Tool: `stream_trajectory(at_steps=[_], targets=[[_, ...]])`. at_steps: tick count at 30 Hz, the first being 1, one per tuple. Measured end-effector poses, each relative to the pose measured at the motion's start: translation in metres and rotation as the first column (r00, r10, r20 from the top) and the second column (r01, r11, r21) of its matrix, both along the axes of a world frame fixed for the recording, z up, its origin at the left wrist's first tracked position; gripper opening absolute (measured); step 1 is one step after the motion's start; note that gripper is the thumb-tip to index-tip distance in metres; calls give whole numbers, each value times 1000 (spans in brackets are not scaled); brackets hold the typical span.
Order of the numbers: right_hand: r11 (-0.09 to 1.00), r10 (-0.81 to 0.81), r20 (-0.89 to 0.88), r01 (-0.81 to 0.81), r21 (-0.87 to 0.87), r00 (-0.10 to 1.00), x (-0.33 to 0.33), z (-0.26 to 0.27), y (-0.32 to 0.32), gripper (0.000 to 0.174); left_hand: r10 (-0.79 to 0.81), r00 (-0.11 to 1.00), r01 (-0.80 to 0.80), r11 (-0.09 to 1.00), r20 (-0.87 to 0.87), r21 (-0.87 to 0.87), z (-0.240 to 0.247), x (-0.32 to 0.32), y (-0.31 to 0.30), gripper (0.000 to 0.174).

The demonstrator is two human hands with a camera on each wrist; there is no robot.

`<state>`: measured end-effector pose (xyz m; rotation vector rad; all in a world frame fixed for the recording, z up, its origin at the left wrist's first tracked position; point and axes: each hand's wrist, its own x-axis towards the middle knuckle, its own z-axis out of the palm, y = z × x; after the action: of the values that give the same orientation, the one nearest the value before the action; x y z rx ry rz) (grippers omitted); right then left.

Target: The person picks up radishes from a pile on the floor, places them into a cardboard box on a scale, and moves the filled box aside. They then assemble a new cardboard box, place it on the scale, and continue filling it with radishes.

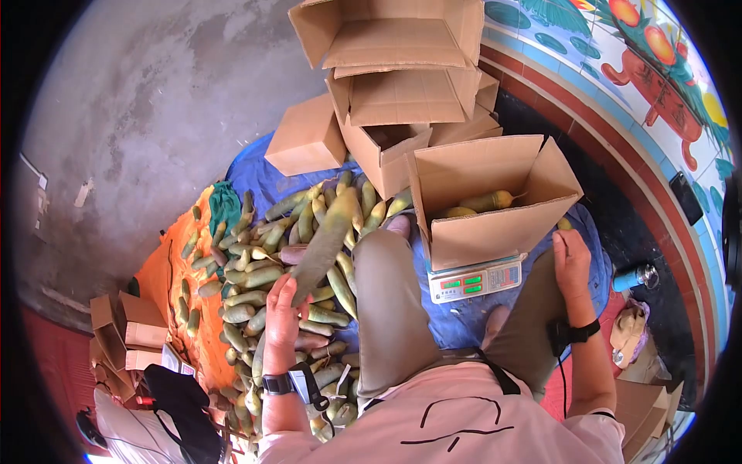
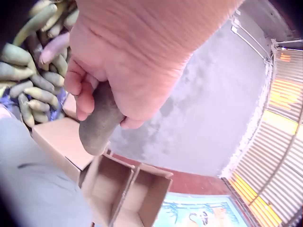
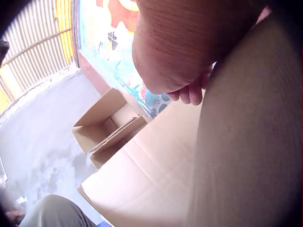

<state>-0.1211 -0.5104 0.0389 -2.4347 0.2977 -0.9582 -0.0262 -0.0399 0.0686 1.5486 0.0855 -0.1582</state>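
Observation:
In the head view my left hand (image 1: 283,315) grips the lower end of a long green radish (image 1: 326,243), its yellowish top pointing up and away over the pile. The left wrist view shows the thumb and fingers wrapped about the blunt tip of the radish (image 2: 100,124). My right hand (image 1: 572,271) is by the right knee with its fingers loosely bent; the right wrist view shows those fingers (image 3: 189,93) beside the trouser leg, with nothing seen in them. Between the knees, a cardboard box (image 1: 475,241) containing several radishes (image 1: 491,202) stands on a digital scale (image 1: 473,283).
Many green radishes (image 1: 247,298) are heaped at the left on blue and orange sheets (image 1: 168,290). Open cardboard boxes (image 1: 402,97) are stacked beyond. A blue bottle (image 1: 634,278) and a phone (image 1: 685,197) lie at the right by the tiled wall.

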Motion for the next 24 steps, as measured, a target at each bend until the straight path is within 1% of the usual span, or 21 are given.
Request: stream_trajectory(at_steps=[1, 2, 3, 4, 5, 6, 8, 9, 10, 11, 12, 13, 15, 16, 17, 19, 21, 22, 24], targets=[[998, 60, 13, -60, -33, 998, 0, 10, 10, 8, 0, 1000, 0, 1000, -1, -2, 9, -3, -12, 36], [991, 121, 25, -119, -68, 992, 0, 20, 19, 13, -48, 999, 48, 999, 6, -6, 16, -6, -26, 39], [991, 120, 26, -118, -69, 992, 1, 30, 29, 13, -97, 995, 97, 995, 12, -10, 22, -8, -37, 43], [981, 156, 36, -151, -125, 987, 1, 39, 39, 23, -177, 984, 177, 984, -2, -26, 25, -10, -44, 44], [966, 194, 43, -183, -180, 980, 0, 48, 48, 33, -268, 962, 267, 963, -44, -21, 30, -12, -51, 44], [966, 194, 41, -184, -181, 980, 0, 57, 55, 33, -348, 936, 347, 938, -56, -12, 32, -14, -60, 44], [868, 400, 27, -370, -330, 916, 0, 71, 67, 53, -498, 862, 500, 866, -96, -12, 34, -16, -77, 43], [866, 404, 26, -374, -332, 914, -1, 73, 72, 53, -569, 813, 571, 821, -124, -21, 35, -18, -85, 42], [805, 481, -81, -477, -354, 873, -3, 74, 77, 58, -612, 778, 614, 789, -142, -37, 36, -20, -93, 41], [734, 546, -188, -574, -363, 816, -6, 74, 79, 64, -609, 780, 611, 791, -141, -39, 34, -21, -98, 41], [724, 566, -222, -608, -325, 794, -7, 66, 79, 68, -638, 758, 638, 769, -138, -48, 30, -21, -102, 40], [722, 568, -224, -610, -325, 792, -9, 62, 79, 68, -665, 734, 665, 745, -136, -56, 27, -20, -104, 40], [729, 599, -323, -666, -158, 733, -13, 54, 78, 68, -676, 725, 674, 736, -132, -62, 21, -18, -105, 39], [729, 599, -324, -666, -157, 732, -15, 50, 77, 68, -693, 709, 695, 718, -130, -36, 18, -17, -106, 39], [752, 577, -340, -646, -134, 742, -17, 45, 75, 65, -710, 692, 715, 699, -129, -11, 16, -17, -107, 39], [777, 552, -360, -621, -108, 753, -18, 44, 75, 62, -713, 691, 716, 698, -120, -20, 16, -16, -109, 40], [798, 525, -297, -583, -154, 798, -17, 51, 73, 60, -722, 683, 723, 690, -111, -39, 14, -12, -113, 40], [802, 517, -304, -577, -155, 800, -16, 61, 71, 60, -694, 717, 689, 720, -69, -77, 12, -9, -114, 42], [809, 420, -252, -486, -330, 872, -12, 82, 68, 61, -622, 783, 617, 772, 15, -154, 2, -4, -116, 45]])
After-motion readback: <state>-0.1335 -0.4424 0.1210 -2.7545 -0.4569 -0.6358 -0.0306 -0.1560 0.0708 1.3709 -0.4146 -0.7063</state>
